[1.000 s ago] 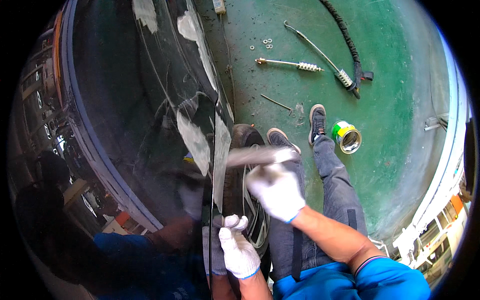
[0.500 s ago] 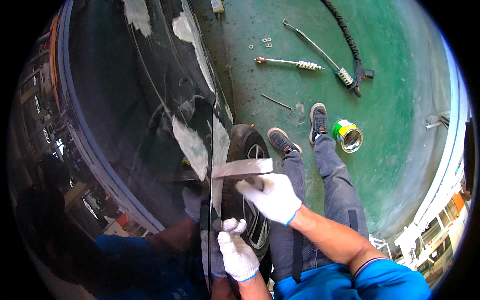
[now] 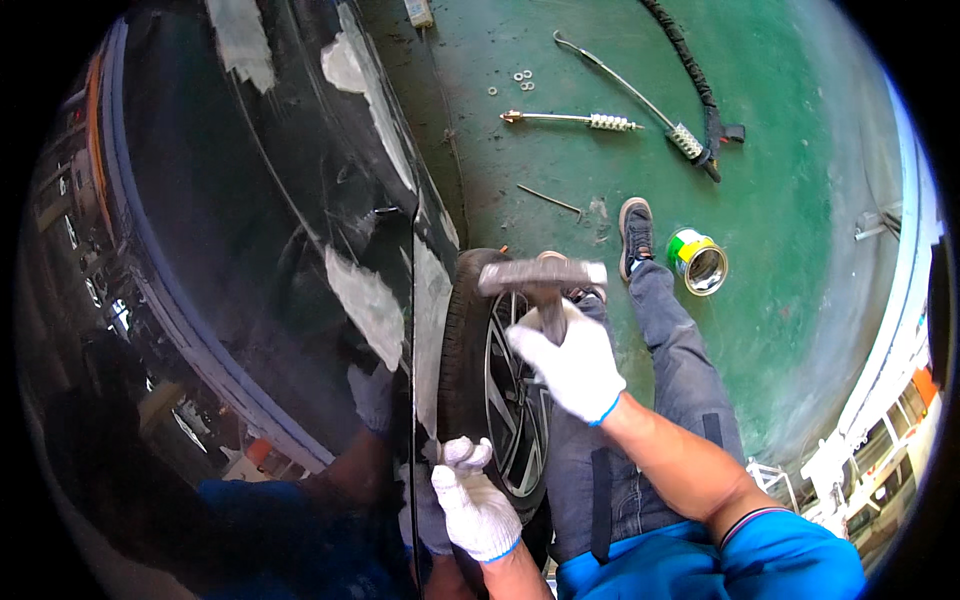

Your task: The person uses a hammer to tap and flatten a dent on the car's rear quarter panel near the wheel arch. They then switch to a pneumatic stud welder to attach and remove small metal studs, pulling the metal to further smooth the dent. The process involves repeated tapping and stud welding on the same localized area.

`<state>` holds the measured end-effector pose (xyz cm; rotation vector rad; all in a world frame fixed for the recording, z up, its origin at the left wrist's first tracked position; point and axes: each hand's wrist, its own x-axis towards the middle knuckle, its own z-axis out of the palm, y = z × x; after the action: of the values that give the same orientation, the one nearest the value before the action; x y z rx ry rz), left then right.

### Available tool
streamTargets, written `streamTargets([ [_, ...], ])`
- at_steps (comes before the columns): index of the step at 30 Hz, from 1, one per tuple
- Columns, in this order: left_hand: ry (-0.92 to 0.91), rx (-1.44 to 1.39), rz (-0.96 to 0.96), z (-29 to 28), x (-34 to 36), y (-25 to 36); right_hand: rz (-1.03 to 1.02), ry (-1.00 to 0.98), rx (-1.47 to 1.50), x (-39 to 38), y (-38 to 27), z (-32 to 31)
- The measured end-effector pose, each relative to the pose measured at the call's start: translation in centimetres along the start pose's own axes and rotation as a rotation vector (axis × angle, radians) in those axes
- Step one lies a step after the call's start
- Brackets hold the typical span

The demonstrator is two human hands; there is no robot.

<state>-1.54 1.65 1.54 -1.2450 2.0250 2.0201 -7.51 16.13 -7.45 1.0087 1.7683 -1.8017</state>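
Observation:
In my right hand (image 3: 572,365), gloved in white, is a hammer (image 3: 535,276); my fingers wrap its short visible handle. The head is raised beside the car, above the wheel (image 3: 515,400) and apart from the panel. My left hand (image 3: 478,510), also gloved, is at the edge of the dark car panel (image 3: 300,200), low and next to the tyre. Its fingers are curled toward the panel; what they hold, if anything, is hidden. Pale filler patches (image 3: 365,305) cover parts of the bodywork, which mirrors my arms.
On the green floor (image 3: 780,350) lie a hooked rod with a spring-like grip (image 3: 640,95), a second such rod (image 3: 570,120), a thin bent rod (image 3: 548,200), several washers (image 3: 523,81) and a black hose (image 3: 690,60). An opened can (image 3: 700,265) lies near my feet.
My right hand has drawn the hammer away from the panel, up and to the right. My left hand has stayed nearly in place. The whole view has shifted slightly.

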Motion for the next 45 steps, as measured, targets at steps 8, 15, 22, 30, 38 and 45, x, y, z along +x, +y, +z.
streamTargets([
  [8,0.011,0.037,-0.057,0.8,-0.4,0.1,0.431,-0.099,0.458,0.9,7.2,-3.4],
  [15,-0.048,0.046,-0.019,1.7,-0.7,0.2,0.569,-0.011,0.797,0.2,10.0,-4.6],
  [22,-0.108,0.128,0.032,2.2,-1.6,0.1,0.433,-0.11,0.763,0.2,8.1,-5.7],
  [30,0.046,0.172,0.112,2.4,-0.7,-0.3,0.019,-0.065,-0.101,0.7,2.7,-2.6],
  [38,0.087,0.051,0.117,0.7,0.5,-0.6,-0.121,-0.143,-0.066,3.6,1.7,1.7],
  [45,0.057,0.057,0.109,0.1,0.4,-1.0,-0.102,-0.166,-0.186,4.2,1.3,2.9],
])
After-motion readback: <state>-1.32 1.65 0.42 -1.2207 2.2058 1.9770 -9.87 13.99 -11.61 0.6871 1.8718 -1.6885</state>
